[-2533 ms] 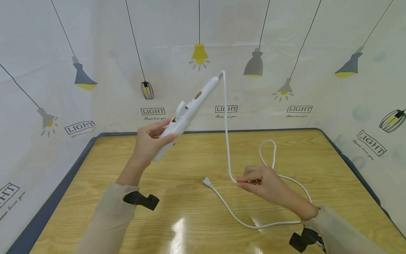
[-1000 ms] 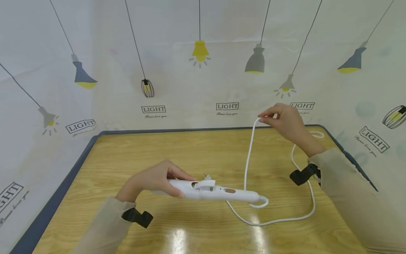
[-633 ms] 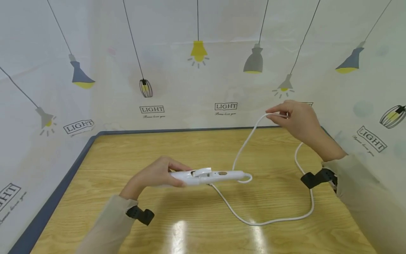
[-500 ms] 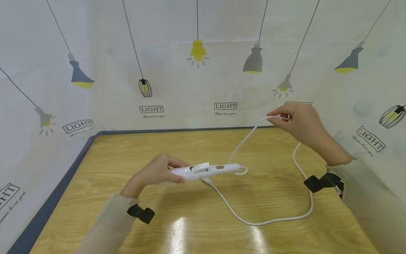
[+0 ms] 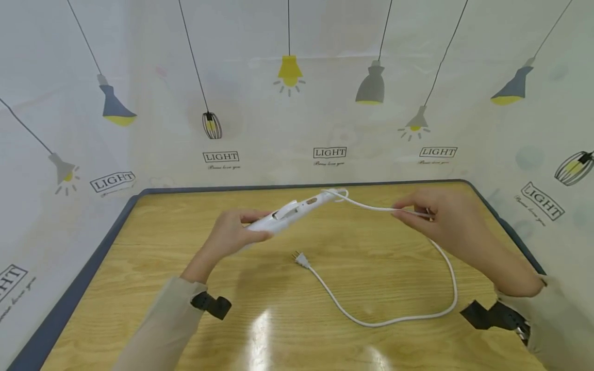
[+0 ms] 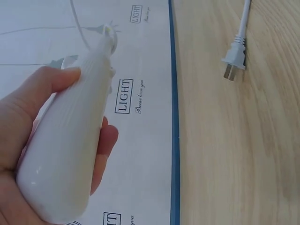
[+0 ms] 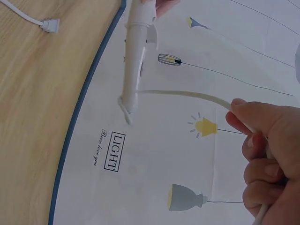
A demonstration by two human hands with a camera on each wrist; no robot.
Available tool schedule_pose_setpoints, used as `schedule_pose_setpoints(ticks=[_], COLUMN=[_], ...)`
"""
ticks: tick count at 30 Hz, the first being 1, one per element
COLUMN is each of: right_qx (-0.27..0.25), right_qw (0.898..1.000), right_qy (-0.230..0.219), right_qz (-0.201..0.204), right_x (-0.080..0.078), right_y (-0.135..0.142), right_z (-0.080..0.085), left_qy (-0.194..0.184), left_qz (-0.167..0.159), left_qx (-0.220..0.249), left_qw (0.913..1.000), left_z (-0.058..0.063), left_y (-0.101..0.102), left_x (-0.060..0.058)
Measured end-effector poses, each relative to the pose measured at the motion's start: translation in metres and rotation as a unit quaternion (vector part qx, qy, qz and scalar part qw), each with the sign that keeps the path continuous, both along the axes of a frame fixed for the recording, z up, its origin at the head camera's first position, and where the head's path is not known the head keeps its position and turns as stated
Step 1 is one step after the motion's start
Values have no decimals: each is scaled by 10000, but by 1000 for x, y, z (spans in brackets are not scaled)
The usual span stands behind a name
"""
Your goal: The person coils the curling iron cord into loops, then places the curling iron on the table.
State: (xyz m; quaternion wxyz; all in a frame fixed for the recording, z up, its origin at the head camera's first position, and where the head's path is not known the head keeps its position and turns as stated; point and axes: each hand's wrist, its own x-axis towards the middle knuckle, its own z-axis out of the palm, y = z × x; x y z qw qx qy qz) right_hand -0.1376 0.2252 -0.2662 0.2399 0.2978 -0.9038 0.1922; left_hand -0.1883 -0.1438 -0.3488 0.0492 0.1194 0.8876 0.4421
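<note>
My left hand [image 5: 230,233] grips a white curling iron [image 5: 297,211] by its thick end, held above the table and tilted with its narrow cord end up and to the right. A raised lever and a brown oval button show on its side. My right hand [image 5: 452,221] pinches the white cord [image 5: 371,207] between thumb and fingertips and holds it out to the right. In the right wrist view, the cord [image 7: 187,93] runs from the fingers to the narrow end, where it makes a small loop and crosses the handle. The curled fingers [image 7: 262,171] also hold it.
The two-prong plug [image 5: 301,259] lies on the wooden table [image 5: 185,309], its cord curving toward the right hand. A dark blue edge [image 5: 260,188] borders the table. Behind and at both sides stand white walls [image 5: 260,93] printed with lamps and lettering. Each wrist wears a black camera.
My left hand has raised the curling iron and tilted its cord end up. My right hand has lowered and moved right, drawing the cord across the narrow end; earlier the cord hung down from it.
</note>
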Motion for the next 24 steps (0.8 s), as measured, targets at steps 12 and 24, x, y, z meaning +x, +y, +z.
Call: schedule_pose_setpoints(ticks=[12,24], right_qx=[-658,-2605], right_qw=[9945,9287], right_qy=[-814,-2484], right_qz=[78,895], right_x=[13,-2], right_y=[2,0], right_z=[-40,-86], left_qy=[326,162], left_qz=[426,-48], left_qx=[1001,1907], left_qw=[9935,9815], left_z=[25,50], left_y=[2,10], left_x=[0,9])
